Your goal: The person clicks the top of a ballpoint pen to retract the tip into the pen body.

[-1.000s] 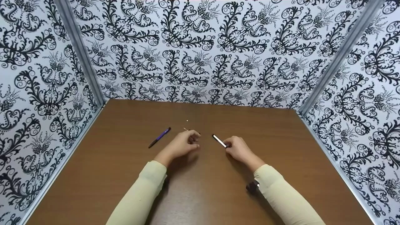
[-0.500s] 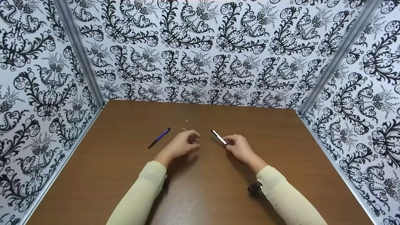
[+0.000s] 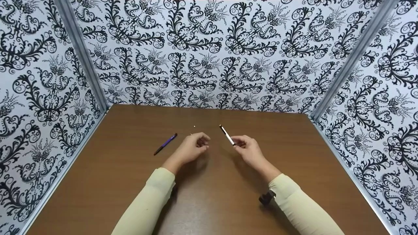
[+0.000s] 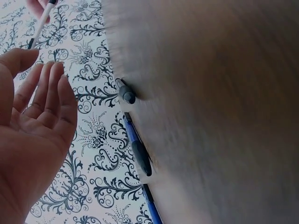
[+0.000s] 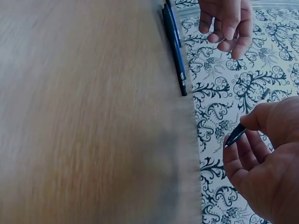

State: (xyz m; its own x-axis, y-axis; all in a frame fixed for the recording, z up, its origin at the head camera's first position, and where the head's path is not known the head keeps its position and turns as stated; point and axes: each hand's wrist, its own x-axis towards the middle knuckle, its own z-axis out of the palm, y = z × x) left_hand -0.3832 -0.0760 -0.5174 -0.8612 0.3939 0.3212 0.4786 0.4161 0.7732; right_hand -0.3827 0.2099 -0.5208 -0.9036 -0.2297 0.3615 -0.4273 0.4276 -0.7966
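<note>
A white pen (image 3: pixel 227 135) with black ends is pinched between the thumb and fingers of my right hand (image 3: pixel 250 151), raised over the table. Its dark tip end (image 5: pixel 237 134) pokes out past the fingertips in the right wrist view. My left hand (image 3: pixel 190 148) hovers left of it, fingers loosely bent and holding nothing. Beyond its wrist a purple-blue pen (image 3: pixel 165 144) lies slanted on the table. In the left wrist view a blue pen with a black grip (image 4: pixel 137 144), a dark-tipped pen (image 4: pixel 125 91) and another blue pen (image 4: pixel 152 205) lie in a row.
The brown wooden table (image 3: pixel 209 202) is enclosed by black-and-white patterned walls (image 3: pixel 202 55) at the back and sides. Grey metal posts (image 3: pixel 81 55) stand at the corners. A tiny white speck (image 3: pixel 194 126) shows beyond the left hand. A black wrist device (image 3: pixel 267 197) sits at the right cuff.
My right hand has lifted the white pen off the table, and the pen now points more steeply away. The left hand has risen slightly. The purple-blue pen has stayed put.
</note>
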